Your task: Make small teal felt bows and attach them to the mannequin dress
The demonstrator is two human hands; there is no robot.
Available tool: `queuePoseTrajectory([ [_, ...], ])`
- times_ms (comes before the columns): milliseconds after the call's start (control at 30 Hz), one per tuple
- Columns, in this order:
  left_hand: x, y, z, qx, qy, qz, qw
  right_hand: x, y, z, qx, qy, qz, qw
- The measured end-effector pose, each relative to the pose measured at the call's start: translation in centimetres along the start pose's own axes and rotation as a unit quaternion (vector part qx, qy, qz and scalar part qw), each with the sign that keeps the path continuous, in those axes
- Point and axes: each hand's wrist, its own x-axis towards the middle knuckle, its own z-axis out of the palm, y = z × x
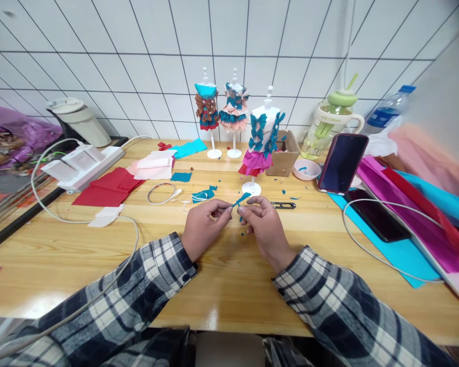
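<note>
Head view | teal strip [243,199] pinched between left hand [208,224] and right hand [265,229]

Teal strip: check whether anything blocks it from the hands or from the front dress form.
Nothing visible does. The left hand and right hand pinch the teal strip; the front dress form stands just beyond it.

Power strip [99,167]: left on table [214,275]
Mannequins [266,127]: centre, before wall [149,76]
Bowl [306,171]: between box [281,164] and upright phone [341,163]

Three mannequins [206,107] [234,109] [263,132], one bowl [306,177] — two phones [342,163] [378,216], apparently.
</note>
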Motion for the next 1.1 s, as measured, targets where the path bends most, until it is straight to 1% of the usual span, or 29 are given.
queuePoseTrajectory([
  [133,-0.06,-0.03,-0.03,0.04,0.001,0.037,0.999,0.08,-0.17,-0.14,-0.011,-0.016,0.015,1.0],
  [233,-0.05,-0.13,-0.09,0.065,0.009,0.059,0.996,0.09,-0.22,-0.29,-0.02,-0.057,0.032,0.998],
  [333,0.02,-0.23,-0.19,0.073,0.009,0.057,0.996,0.09,-0.21,-0.46,-0.031,-0.082,0.038,0.995],
  [500,0.14,-0.18,-0.4,0.069,-0.004,0.045,0.997,0.29,-0.06,-0.66,-0.05,-0.071,0.049,0.995],
  [633,0.2,-0.1,-0.5,0.055,0.001,0.034,0.998,0.5,-0.1,-0.81,-0.094,-0.065,0.072,0.991],
  [767,0.25,-0.19,-0.5,0.036,0.004,0.013,0.999,0.49,-0.32,-0.75,-0.076,-0.064,0.054,0.994],
  [967,0.1,-0.18,-0.42,0.09,0.004,0.057,0.994,0.14,-0.35,-0.48,-0.016,-0.056,0.059,0.997],
  [1100,0.07,-0.12,-0.47,0.128,0.007,0.072,0.989,0.11,-0.22,-0.53,-0.008,-0.043,0.067,0.997],
])
